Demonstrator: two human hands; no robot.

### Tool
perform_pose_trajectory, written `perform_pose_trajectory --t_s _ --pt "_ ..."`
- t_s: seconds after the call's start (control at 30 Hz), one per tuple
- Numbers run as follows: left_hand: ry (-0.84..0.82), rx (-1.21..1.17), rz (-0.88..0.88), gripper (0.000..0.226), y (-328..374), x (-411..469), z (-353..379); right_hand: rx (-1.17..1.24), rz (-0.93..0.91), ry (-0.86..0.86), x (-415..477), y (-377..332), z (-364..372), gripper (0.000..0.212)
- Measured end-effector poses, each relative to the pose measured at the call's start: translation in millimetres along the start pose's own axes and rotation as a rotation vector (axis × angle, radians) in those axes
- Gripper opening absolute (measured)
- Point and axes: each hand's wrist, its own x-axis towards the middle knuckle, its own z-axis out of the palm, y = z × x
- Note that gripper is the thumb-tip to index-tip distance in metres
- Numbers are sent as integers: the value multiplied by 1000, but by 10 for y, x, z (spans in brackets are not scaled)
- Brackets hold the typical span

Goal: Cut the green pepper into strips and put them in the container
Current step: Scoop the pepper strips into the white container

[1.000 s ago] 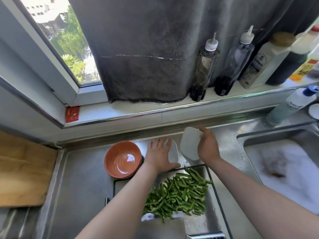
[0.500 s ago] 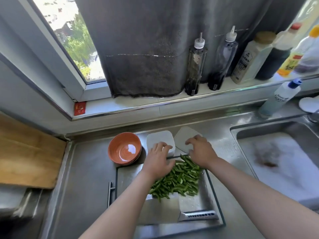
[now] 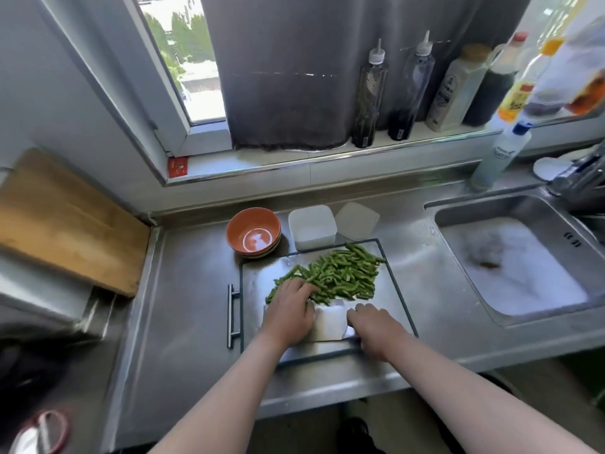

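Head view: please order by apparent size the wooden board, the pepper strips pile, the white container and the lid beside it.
1. wooden board
2. pepper strips pile
3. white container and lid: these look alike, so they are not ranked.

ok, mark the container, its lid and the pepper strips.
container [image 3: 312, 225], head view, inner floor
lid [image 3: 357, 219], head view, centre of top face
pepper strips [image 3: 342, 273], head view, middle of pile

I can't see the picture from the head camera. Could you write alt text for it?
Two bare hands are over green pepper strips piled on a board: the left hand touches the pile, the right hand covers the handle of a cleaver. Behind the board are an open container, its lid and an orange bowl.
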Motion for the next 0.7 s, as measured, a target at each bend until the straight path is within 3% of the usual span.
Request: perform_pose_trajectory --t_s 0.13,0.27,0.4,0.5,0.57,0.63,0.7 --pt "156 -111 -42 32 -46 -122 -164 17 43 86 -174 -148 -13 43" --pt "231 -264 -161 28 -18 -70 -417 63 29 215 -380 -90 -192 25" --pt "335 -369 -207 33 123 83 -607 217 97 225 -551 72 -384 11" --pt "498 -324 -189 20 247 202 -631 387 234 264 -600 264 -449 4" --pt "569 -302 -221 16 359 311 -583 574 322 329 -605 440 -445 14" --pt "507 -268 -227 15 460 461 -450 751 385 430 -592 617 -428 31" --pt "339 -182 -171 14 546 646 -241 831 450 501 -540 800 -396 42"
